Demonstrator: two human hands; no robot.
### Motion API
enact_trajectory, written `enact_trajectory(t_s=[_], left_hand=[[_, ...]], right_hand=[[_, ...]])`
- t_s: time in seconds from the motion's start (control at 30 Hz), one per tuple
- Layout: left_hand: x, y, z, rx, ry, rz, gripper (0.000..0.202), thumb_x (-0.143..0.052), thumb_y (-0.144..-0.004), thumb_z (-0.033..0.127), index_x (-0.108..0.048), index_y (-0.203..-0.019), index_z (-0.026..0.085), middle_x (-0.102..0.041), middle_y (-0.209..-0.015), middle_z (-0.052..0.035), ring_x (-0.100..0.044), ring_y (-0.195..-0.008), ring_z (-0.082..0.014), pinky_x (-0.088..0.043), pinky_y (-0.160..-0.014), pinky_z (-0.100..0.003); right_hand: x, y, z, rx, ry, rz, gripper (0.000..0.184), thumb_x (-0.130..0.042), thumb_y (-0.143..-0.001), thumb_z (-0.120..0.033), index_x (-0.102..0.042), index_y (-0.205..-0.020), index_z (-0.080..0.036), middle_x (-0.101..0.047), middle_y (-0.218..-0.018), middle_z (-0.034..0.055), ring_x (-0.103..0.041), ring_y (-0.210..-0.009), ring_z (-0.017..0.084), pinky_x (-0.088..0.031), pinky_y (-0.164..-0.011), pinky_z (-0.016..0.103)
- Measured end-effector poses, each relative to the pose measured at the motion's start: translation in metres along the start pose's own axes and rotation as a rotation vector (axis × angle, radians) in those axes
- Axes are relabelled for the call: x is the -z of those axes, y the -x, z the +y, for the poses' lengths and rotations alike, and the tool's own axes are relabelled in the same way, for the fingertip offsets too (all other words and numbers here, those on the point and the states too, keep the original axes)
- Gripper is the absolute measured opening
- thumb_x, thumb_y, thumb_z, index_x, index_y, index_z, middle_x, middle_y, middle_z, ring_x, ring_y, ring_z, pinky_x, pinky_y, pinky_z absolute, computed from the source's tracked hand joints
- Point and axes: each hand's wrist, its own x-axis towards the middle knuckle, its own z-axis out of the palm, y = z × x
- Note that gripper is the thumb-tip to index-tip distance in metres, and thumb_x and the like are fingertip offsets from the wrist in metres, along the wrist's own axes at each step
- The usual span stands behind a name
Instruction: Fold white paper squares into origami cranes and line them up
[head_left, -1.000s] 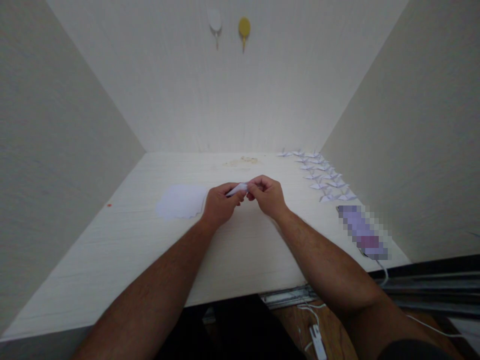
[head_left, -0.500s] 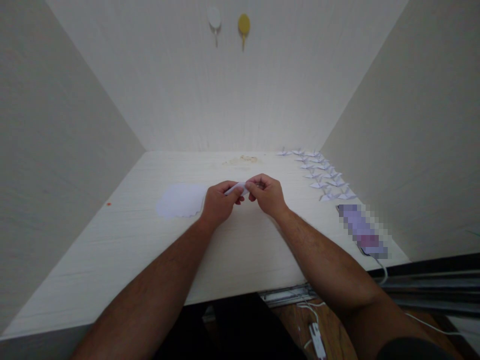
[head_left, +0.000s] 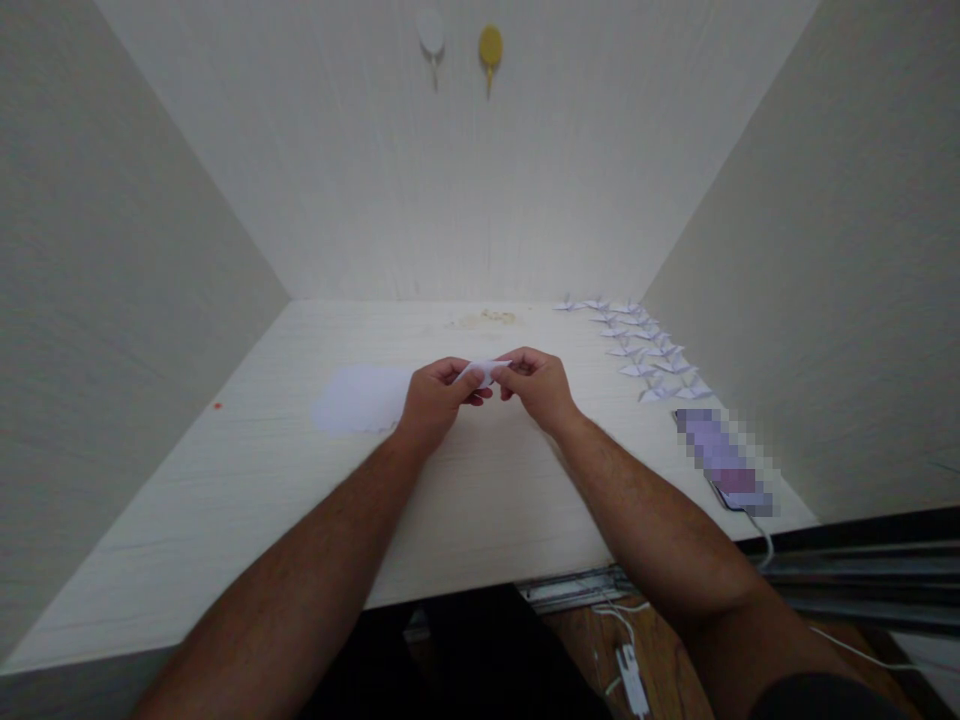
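The left grip [head_left: 433, 400] and right grip [head_left: 541, 390] both pinch the paper [head_left: 486, 370] between thumbs and fingers, nearly meeting over the middle of the table [head_left: 465, 520]; the paper is white, small and folded, with a pointed end toward the right grip, its lower part hidden by the thumbs; white sheets [head_left: 360, 398] lie just beside the left grip; folded cranes [head_left: 636, 370] stand in rows at right, a blurred-out phone [head_left: 716, 450] near them.
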Motion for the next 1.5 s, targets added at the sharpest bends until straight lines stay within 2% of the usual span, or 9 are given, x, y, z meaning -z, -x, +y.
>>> enact_trajectory(t_s=[0.3, 0.47, 0.8, 0.9, 0.97, 1.03, 1.17, 1.37, 1.5], left_hand=[[0.0017, -0.0012, -0.0012, 0.002, -0.001, -0.031, 0.036, -0.079, -0.069, 0.047, -0.066, -0.075, 0.014, -0.069, -0.066, -0.0051, -0.066, -0.059, -0.0155, -0.054, -0.056, -0.027], [0.0006, -0.0009, 0.0, 0.011, -0.022, -0.038, 0.034, -0.078, -0.069, 0.045, -0.066, -0.073, 0.014, -0.07, -0.065, -0.0055, -0.066, -0.059, -0.0162, -0.053, -0.055, -0.027], [-0.0051, 0.0029, 0.0067, -0.006, -0.071, 0.009, 0.028, -0.078, -0.07, 0.039, -0.066, -0.073, 0.013, -0.071, -0.065, -0.0051, -0.068, -0.059, -0.0159, -0.054, -0.058, -0.026], [-0.006, 0.0033, 0.0067, -0.034, -0.106, 0.044, 0.03, -0.077, -0.072, 0.041, -0.066, -0.074, 0.013, -0.072, -0.068, -0.0061, -0.069, -0.061, -0.0163, -0.055, -0.06, -0.027], [-0.0052, 0.0029, 0.0057, -0.043, -0.102, 0.051, 0.031, -0.076, -0.072, 0.043, -0.067, -0.075, 0.014, -0.073, -0.07, -0.0064, -0.069, -0.063, -0.0166, -0.057, -0.063, -0.029], [-0.0038, 0.002, 0.0038, -0.044, -0.085, 0.043, 0.033, -0.076, -0.073, 0.045, -0.067, -0.077, 0.014, -0.073, -0.071, -0.0064, -0.07, -0.064, -0.0169, -0.057, -0.065, -0.029], [-0.0021, 0.0003, 0.0003, -0.023, -0.066, -0.015, 0.036, -0.078, -0.071, 0.047, -0.068, -0.078, 0.014, -0.073, -0.072, -0.0073, -0.07, -0.066, -0.0181, -0.058, -0.065, -0.03], [-0.002, 0.0014, 0.0017, 0.024, -0.095, -0.119, 0.034, -0.079, -0.071, 0.044, -0.07, -0.078, 0.013, -0.074, -0.074, -0.0092, -0.069, -0.065, -0.0175, -0.054, -0.058, -0.027], [-0.0011, 0.0023, 0.0038, -0.002, -0.157, -0.091, 0.028, -0.076, -0.074, 0.041, -0.069, -0.071, 0.013, -0.071, -0.066, -0.0073, -0.065, -0.057, -0.0146, -0.051, -0.055, -0.026]], right_hand=[[0.0009, -0.0009, 0.0037, 0.0, -0.04, -0.005, 0.025, -0.078, -0.065, -0.039, -0.068, -0.075, -0.019, -0.062, -0.053, -0.0043, -0.053, -0.044, 0.009, -0.044, -0.044, 0.022], [-0.0011, 0.0008, 0.0, 0.0, -0.001, 0.031, 0.026, -0.077, -0.066, -0.041, -0.064, -0.068, -0.019, -0.063, -0.053, -0.0032, -0.052, -0.044, 0.009, -0.043, -0.044, 0.023], [-0.0012, 0.0025, -0.0005, 0.039, 0.057, 0.099, 0.022, -0.071, -0.074, -0.038, -0.062, -0.07, -0.019, -0.058, -0.05, -0.0038, -0.051, -0.043, 0.009, -0.041, -0.044, 0.022], [-0.0037, 0.0009, 0.0015, 0.037, 0.041, 0.168, 0.023, -0.072, -0.071, -0.039, -0.06, -0.078, -0.02, -0.06, -0.057, -0.0046, -0.053, -0.046, 0.008, -0.043, -0.044, 0.021], [-0.0055, 0.0001, 0.0021, 0.005, -0.001, 0.2, 0.036, -0.078, -0.063, -0.038, -0.06, -0.089, -0.02, -0.063, -0.069, -0.0041, -0.055, -0.05, 0.008, -0.046, -0.045, 0.021], [-0.0066, 0.0002, 0.0017, -0.042, -0.021, 0.152, 0.045, -0.081, -0.058, -0.038, -0.061, -0.094, -0.02, -0.065, -0.075, -0.0028, -0.056, -0.053, 0.009, -0.048, -0.045, 0.022], [-0.0068, 0.003, -0.0022, -0.054, -0.01, 0.037, 0.029, -0.078, -0.063, -0.039, -0.065, -0.079, -0.019, -0.061, -0.058, -0.0038, -0.055, -0.049, 0.009, -0.047, -0.046, 0.023], [-0.0054, 0.0045, -0.0038, -0.002, -0.025, 0.08, 0.019, -0.077, -0.064, -0.033, -0.065, -0.071, -0.02, -0.06, -0.052, -0.0052, -0.053, -0.045, 0.009, -0.044, -0.044, 0.023], [-0.005, 0.0041, -0.0014, 0.001, -0.036, 0.069, 0.018, -0.077, -0.065, -0.032, -0.065, -0.071, -0.019, -0.06, -0.051, -0.0042, -0.054, -0.045, 0.01, -0.043, -0.045, 0.023]])
